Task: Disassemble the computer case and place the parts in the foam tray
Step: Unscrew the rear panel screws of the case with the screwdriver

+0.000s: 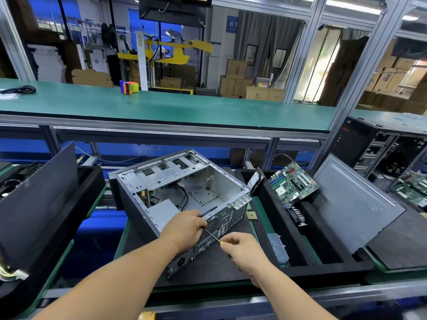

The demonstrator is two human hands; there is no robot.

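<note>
Computer case [184, 190] lies open on its side w/ our left hand [184, 229] gripping its rear edge, right hand [242, 248] pinching a screwdriver [215, 237] vs. rear panel.

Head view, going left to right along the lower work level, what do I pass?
Leaning black side panel → open computer case → motherboard standing in the foam tray → grey side panel → another open case.
</note>
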